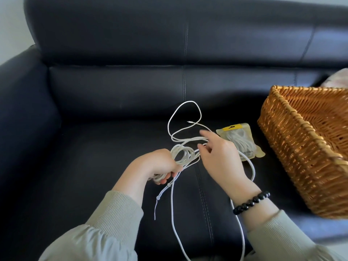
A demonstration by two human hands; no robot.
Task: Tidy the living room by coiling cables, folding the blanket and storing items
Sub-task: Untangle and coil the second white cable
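One white cable (176, 148) lies on the dark sofa (113, 140) seat, part of it wound into loops gripped in the left hand (162, 166), and the loose length runs toward the backrest and forward off the seat edge. Right hand (220, 157) sits over the loose strands beside the loops, fingers blurred; cannot tell whether it grasps. Bagged cable (240, 141) lies between right hand and wicker basket (293, 147).

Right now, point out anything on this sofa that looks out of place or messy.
The white cable is only partly coiled in the left hand; the rest sprawls in loose loops over the sofa seat, plug end lying free. A bagged cable lies on the seat beside the wicker basket, not in it.
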